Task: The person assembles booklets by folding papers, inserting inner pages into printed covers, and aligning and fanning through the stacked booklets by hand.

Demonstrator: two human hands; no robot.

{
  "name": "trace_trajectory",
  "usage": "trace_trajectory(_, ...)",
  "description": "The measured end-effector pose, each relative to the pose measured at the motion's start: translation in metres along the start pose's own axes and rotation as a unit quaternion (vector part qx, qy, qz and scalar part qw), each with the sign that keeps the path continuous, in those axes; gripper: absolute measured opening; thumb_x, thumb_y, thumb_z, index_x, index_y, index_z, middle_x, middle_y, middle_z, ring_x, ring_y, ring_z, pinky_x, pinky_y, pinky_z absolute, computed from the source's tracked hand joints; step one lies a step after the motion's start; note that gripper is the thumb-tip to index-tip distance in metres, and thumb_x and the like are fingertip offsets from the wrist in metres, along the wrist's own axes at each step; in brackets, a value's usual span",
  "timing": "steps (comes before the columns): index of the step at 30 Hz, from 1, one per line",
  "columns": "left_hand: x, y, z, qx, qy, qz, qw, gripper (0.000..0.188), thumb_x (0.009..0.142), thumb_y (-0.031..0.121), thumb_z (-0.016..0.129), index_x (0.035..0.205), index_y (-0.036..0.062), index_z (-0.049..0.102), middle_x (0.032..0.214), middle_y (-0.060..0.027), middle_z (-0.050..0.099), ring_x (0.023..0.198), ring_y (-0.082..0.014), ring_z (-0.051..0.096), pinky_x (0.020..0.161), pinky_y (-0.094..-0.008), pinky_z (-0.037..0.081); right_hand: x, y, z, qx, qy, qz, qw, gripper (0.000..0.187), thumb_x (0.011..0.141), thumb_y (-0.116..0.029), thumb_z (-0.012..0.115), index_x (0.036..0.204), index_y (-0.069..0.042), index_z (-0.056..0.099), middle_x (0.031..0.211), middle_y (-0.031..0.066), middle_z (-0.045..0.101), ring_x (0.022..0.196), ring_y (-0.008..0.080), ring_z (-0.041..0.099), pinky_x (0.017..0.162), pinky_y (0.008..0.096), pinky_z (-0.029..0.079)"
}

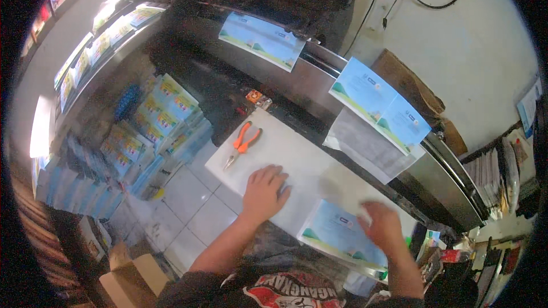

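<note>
My left hand (265,191) lies palm down on the white tabletop (302,162), its fingers spread a little and holding nothing. Just beyond it is a pair of pliers (242,145) with orange and black handles. Over the right end of a blue printed booklet stack (337,229) hovers my right hand (381,221), thumb and fingers apart and slightly curled. Whether its fingertips touch the top sheet I cannot tell. The stack rests at the table's near right part, close to my body.
Across the table runs a dark machine with a metal bar; blue printed sheets (379,102) and another blue sheet (262,40) lie on it. Tall booklet stacks (165,111) stand on the tiled floor at left. An opened cardboard box (137,276) sits lower left.
</note>
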State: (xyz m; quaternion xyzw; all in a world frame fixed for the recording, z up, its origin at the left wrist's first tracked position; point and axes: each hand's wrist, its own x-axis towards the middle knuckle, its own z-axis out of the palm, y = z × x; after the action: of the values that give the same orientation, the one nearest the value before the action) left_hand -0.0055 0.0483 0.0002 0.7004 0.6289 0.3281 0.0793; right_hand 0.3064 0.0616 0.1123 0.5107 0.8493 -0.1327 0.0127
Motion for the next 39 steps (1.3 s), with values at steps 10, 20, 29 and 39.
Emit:
trace_trajectory(10, 0.004, 0.01, 0.003, 0.006, 0.002, 0.009, 1.0, 0.034, 0.081, 0.028, 0.07, 0.108, 0.0094, 0.066, 0.125, -0.0101, 0.059, 0.12, -0.0313, 0.052, 0.101, -0.0457, 0.039, -0.125, -0.009, 0.027, 0.087, -0.111, 0.096, 0.985, 0.087, 0.065, -0.045, 0.083, 0.131, -0.003, 0.046, 0.137, 0.023, 0.04, 0.127, 0.0448, 0.038, 0.106, 0.0565, 0.032)
trace_trajectory(20, 0.006, 0.017, 0.004, -0.021, 0.015, 0.018, 1.0, 0.033, 0.08, 0.028, 0.07, 0.108, 0.0099, 0.066, 0.123, -0.0105, 0.06, 0.121, -0.0316, 0.052, 0.101, -0.0457, 0.039, -0.125, -0.001, -0.005, -0.016, -0.116, 0.046, 0.992, 0.073, 0.072, -0.036, 0.081, 0.131, -0.004, 0.053, 0.139, 0.0189, 0.049, 0.129, 0.0377, 0.045, 0.106, 0.0441, 0.041)
trace_trajectory(29, 0.008, 0.014, 0.004, -0.029, 0.011, 0.011, 0.999, 0.034, 0.08, 0.03, 0.071, 0.107, 0.0098, 0.065, 0.123, -0.0103, 0.06, 0.12, -0.0306, 0.053, 0.101, -0.0466, 0.04, -0.102, 0.004, -0.033, 0.097, -0.189, 0.161, 0.964, 0.031, 0.085, -0.02, 0.067, 0.114, -0.008, 0.066, 0.112, 0.019, 0.066, 0.11, 0.0371, 0.059, 0.094, 0.0443, 0.047)
trace_trajectory(39, 0.009, -0.002, 0.015, -0.019, -0.007, -0.006, 1.0, 0.033, 0.081, 0.028, 0.07, 0.108, 0.0104, 0.065, 0.125, -0.0101, 0.059, 0.121, -0.0303, 0.052, 0.102, -0.0469, 0.039, 0.089, 0.071, -0.184, -0.253, 0.533, 0.047, 0.806, 0.04, 0.096, -0.002, 0.043, 0.134, -0.006, 0.056, 0.137, 0.014, 0.056, 0.128, 0.0266, 0.052, 0.107, 0.0357, 0.04)
